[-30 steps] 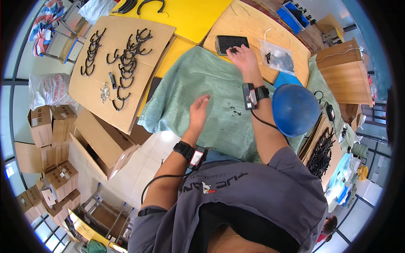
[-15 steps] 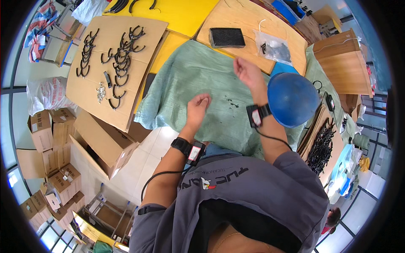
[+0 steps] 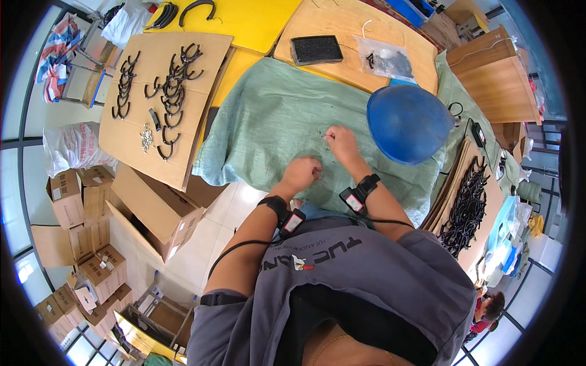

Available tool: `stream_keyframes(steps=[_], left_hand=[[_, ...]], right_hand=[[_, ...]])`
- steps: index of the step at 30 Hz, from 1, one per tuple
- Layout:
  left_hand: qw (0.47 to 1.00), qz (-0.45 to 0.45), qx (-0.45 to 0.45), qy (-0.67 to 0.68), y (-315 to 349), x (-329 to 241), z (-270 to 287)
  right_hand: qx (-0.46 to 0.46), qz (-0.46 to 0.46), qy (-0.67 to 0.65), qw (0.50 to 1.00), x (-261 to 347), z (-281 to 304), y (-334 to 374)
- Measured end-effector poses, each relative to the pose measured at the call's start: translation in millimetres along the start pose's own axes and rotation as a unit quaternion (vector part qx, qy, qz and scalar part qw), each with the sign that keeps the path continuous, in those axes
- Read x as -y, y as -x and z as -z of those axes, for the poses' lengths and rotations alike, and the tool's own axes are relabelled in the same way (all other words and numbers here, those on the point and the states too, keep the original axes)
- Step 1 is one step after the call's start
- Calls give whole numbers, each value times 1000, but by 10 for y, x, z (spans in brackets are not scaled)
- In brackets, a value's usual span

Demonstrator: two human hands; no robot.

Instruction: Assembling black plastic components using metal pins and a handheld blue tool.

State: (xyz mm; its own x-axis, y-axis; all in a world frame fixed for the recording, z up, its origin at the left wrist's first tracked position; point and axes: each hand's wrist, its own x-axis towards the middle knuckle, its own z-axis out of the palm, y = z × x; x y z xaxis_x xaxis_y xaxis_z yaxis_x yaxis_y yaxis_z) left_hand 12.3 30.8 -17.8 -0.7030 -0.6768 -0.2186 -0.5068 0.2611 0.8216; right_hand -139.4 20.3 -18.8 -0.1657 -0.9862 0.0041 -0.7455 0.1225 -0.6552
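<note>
My left hand (image 3: 302,173) is closed, its fingers curled together just above the green woven cloth (image 3: 262,110). Whatever it may hold is hidden. To its right and a little farther off, my right hand (image 3: 343,146) is closed in a pinch. A tiny dark bit shows at its fingertips, too small to name. In this spot the hand covers part of the cloth. Close to my right hand on its far right stands a blue rounded bowl-like thing (image 3: 408,125), its smooth dome facing up.
Left, a cardboard sheet (image 3: 131,140) carries black curved pieces (image 3: 174,91) and a pile of small silvery parts (image 3: 146,138). Beyond the cloth lie a black rectangular tray (image 3: 316,50) and a clear plastic bag (image 3: 387,60). Black parts are heaped (image 3: 467,213) at right; an open carton (image 3: 155,210) stands lower left.
My right hand has come back toward me and down to the cloth, its fingers now pinched. My left hand has moved slightly right and nearer. The whole view has shifted a little.
</note>
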Motion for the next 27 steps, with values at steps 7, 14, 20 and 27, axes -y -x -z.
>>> stream_keyframes(steps=[7,14,20,27], left_hand=[[994,-15,-1,-106,-14,-10,-38],[995,-13,-29,-90,-23,13,-64],[994,7,-102,-34,-23,-8,-66],[990,29,-93,-102,-33,7,-125]], right_hand=[[40,-26,33,998,-40,166,-16],[47,37,97,993,-118,166,9],[117,-57,20,991,-90,278,74],[98,34,42,994,-23,222,116]])
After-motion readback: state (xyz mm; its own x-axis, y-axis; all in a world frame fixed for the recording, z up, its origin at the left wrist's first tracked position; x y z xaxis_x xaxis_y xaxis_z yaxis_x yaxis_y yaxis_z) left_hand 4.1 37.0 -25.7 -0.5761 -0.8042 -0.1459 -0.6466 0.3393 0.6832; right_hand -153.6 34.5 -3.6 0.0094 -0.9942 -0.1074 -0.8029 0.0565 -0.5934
